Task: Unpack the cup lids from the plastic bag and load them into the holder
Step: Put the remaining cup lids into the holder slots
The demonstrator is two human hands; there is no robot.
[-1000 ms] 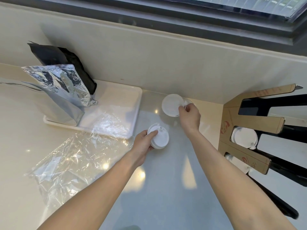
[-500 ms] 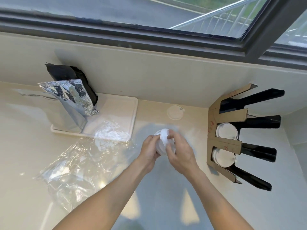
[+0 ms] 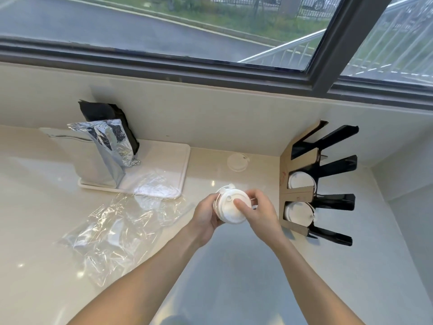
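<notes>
A short stack of white cup lids (image 3: 230,208) is held above the counter between both hands. My left hand (image 3: 206,213) grips its left side and my right hand (image 3: 260,213) grips the right, thumb pressed on the top lid. One single lid (image 3: 237,162) lies flat on the counter near the wall. The empty clear plastic bag (image 3: 112,233) is spread crumpled on the counter to the left. The cardboard and black lid holder (image 3: 304,191) lies at the right, with white lids showing in two of its slots.
A white tray (image 3: 180,165) sits at the back left with a silver foil pouch (image 3: 103,153) and a black pouch (image 3: 103,113) standing on it. A wall and window sill run behind the counter. A side wall closes the right corner.
My right hand left the single lid by the wall and joined my left hand on the stack. The stack is lifted and tilted so its top faces me. The view has tilted upward.
</notes>
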